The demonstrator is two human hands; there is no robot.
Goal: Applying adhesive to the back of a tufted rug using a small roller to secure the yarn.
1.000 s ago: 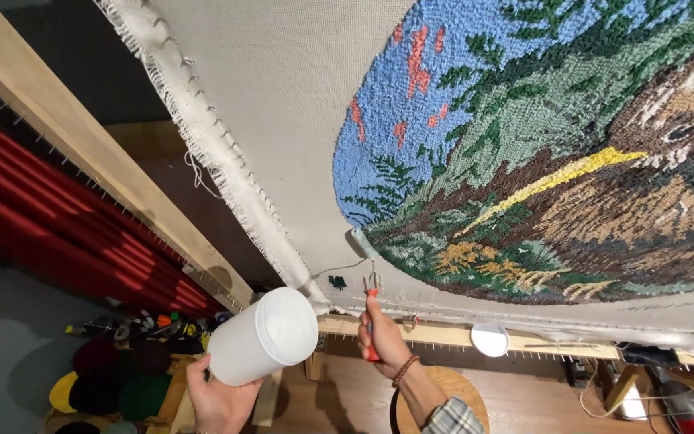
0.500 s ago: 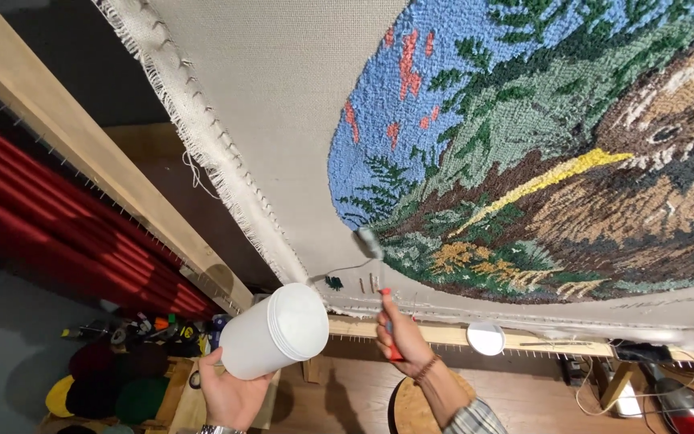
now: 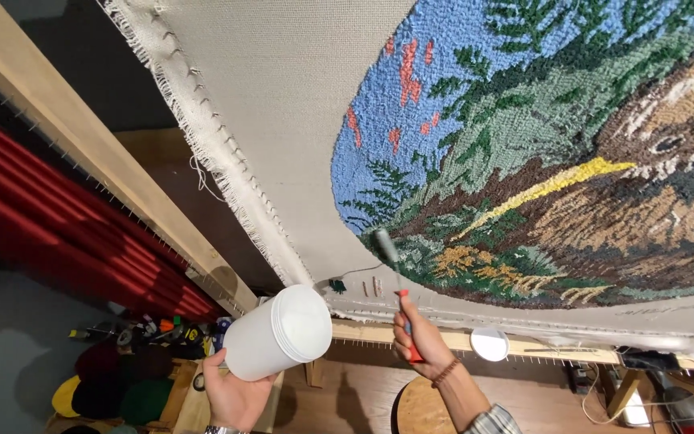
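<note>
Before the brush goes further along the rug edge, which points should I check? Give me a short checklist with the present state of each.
1. Right hand grips the red handle of the brush firmly: ok.
2. Brush head lies against the tufted rug at its lower rim: ok, it appears to touch.
3. Left hand supports the white tub from below: ok.
4. Tub is open for dipping: not ok, its lid looks closed.
5. Backing cloth sits stretched on the wooden frame: ok.
6. Brush head is loaded with something: cannot tell.
</note>
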